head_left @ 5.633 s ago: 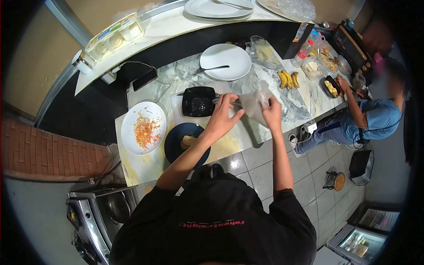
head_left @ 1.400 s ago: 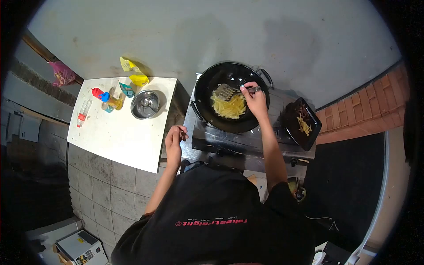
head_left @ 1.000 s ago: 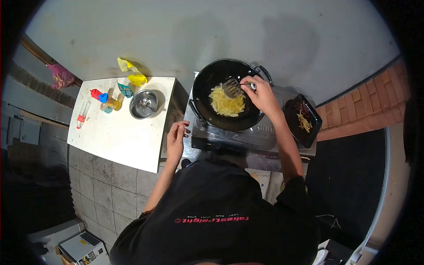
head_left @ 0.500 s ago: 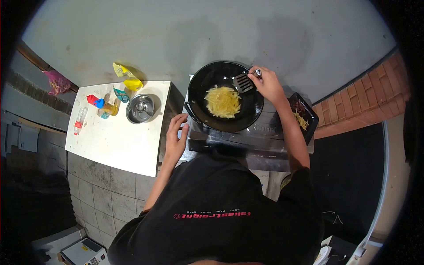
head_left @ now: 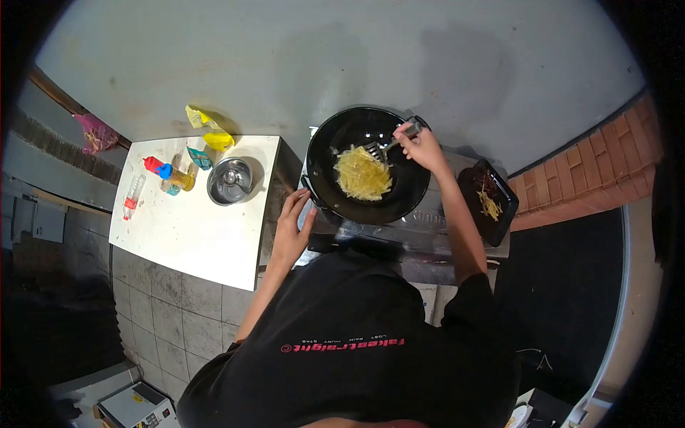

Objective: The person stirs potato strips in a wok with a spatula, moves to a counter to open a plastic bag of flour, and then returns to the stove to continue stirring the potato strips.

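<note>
Black wok (head_left: 408,191), one: it sat on a stove (head_left: 428,232), with pale yellow strips (head_left: 362,177) heaped in its middle. Slotted spatula (head_left: 388,148), one: the right hand (head_left: 422,148) pinched its handle in a closed grip, and the blade met the upper right edge of the heap. Left hand (head_left: 292,232): grip spread, fingertips at the wok's left handle (head_left: 305,181); contact could not be told. Black tray (head_left: 471,208), one, stood right of the wok. White table (head_left: 193,246), at left, bore a steel bowl (head_left: 215,187), a yellow bag (head_left: 218,138) and bottles (head_left: 183,180).
</note>
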The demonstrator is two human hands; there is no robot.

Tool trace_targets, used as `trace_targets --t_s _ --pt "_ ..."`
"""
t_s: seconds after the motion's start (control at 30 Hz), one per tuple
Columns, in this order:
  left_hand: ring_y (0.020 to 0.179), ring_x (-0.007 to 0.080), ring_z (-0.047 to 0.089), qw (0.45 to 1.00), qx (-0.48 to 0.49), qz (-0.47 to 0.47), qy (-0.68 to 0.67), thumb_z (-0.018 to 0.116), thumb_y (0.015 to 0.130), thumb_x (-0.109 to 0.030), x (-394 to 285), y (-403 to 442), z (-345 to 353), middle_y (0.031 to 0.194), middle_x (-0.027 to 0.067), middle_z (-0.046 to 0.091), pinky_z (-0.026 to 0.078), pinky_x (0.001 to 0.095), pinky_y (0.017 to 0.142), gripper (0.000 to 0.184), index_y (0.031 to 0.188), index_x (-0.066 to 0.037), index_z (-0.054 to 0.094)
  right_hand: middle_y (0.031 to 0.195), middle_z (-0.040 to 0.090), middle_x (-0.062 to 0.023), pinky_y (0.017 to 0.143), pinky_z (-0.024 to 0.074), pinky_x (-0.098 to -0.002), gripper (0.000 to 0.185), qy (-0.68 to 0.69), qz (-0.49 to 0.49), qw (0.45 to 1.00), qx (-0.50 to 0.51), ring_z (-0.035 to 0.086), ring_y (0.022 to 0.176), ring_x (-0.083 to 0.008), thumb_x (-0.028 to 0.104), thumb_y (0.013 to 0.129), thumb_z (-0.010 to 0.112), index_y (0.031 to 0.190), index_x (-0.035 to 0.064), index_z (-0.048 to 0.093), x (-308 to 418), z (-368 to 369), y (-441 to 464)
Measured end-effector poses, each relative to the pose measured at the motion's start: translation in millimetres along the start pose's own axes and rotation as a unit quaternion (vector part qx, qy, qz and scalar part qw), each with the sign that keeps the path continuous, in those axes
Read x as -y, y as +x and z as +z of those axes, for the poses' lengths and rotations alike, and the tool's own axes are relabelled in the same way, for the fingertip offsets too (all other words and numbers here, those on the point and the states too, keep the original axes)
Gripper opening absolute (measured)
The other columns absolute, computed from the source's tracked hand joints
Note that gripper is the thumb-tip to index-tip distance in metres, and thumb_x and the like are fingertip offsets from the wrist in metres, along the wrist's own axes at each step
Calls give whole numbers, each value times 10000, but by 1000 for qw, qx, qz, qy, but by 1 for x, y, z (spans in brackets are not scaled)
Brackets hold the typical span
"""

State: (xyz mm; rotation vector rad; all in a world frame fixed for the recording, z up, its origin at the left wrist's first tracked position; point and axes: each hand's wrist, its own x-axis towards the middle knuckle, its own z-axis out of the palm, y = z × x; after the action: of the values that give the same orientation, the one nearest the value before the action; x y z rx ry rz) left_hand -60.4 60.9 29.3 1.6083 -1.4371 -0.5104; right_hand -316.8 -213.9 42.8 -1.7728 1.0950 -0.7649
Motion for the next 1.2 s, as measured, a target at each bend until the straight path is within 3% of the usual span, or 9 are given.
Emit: trace_targets --t_s 0.17,0.23,0.43,0.57,0.7,0.8,1.03,1.13,1.2 --pt "1256 361 599 1000 -13 -18 -15 620 999 -136 -2 4 -3 1344 188 618 456 404 1066 350 1314 15 616 754 632 -29 575 486 -292 133 31 -2 998 61 593 609 -120 175 986 665 1002 44 681 13 13 -25" --pt "1213 356 637 998 -19 -52 -44 613 1004 -139 2 5 -4 1293 190 663 490 405 1023 334 1312 -10 628 792 606 -79 629 491 -323 120 -103 -164 981 27 609 668 -191 154 968 677 1038 57 686 37 17 -42" --pt "1172 311 676 995 -19 -75 -55 596 1022 -157 4 11 -9 1253 181 701 510 385 989 315 1298 -19 655 903 543 -128 702 498 -375 126 -133 -206 968 59 611 782 -286 96 954 677 1074 57 686 80 20 -84" --pt "1118 295 703 993 -33 -90 -66 590 1028 -150 6 13 -7 1205 181 723 524 376 971 294 1274 -12 673 945 539 -129 746 504 -384 151 -123 -181 974 62 609 829 -321 89 952 675 1100 62 678 94 14 -100" --pt "1095 294 714 993 -30 -93 -65 586 1034 -149 11 15 -8 1186 180 731 530 367 967 281 1256 -5 682 956 567 -125 776 507 -365 129 -146 -163 975 48 617 857 -292 94 964 679 1073 25 685 105 10 -112" --pt "1084 299 720 994 -29 -85 -66 584 1036 -151 9 18 -9 1162 180 740 530 363 961 274 1239 0 689 962 545 -129 769 511 -388 172 -148 -172 973 41 626 859 -334 104 937 698 1103 66 676 110 10 -123" --pt "1057 284 731 992 -29 -100 -68 575 1043 -152 7 17 -9 1116 185 753 532 351 935 262 1200 15 701 1069 576 -165 827 527 -451 310 -162 -148 969 117 654 962 -367 24 845 699 1153 62 694 126 28 -154" --pt "1054 206 706 992 -17 -104 -62 529 1070 -151 6 16 -11 1105 157 755 520 327 955 289 1225 30 693 1074 575 -185 841 529 -454 342 -163 -136 966 146 651 1016 -383 7 823 695 1163 37 682 128 31 -158" --pt "1040 203 707 991 -19 -110 -67 523 1073 -158 3 17 -11 1091 155 758 519 322 949 293 1217 29 698 1024 573 -148 770 532 -433 287 -170 -160 964 124 657 916 -352 34 843 724 1127 66 699 123 35 -158"
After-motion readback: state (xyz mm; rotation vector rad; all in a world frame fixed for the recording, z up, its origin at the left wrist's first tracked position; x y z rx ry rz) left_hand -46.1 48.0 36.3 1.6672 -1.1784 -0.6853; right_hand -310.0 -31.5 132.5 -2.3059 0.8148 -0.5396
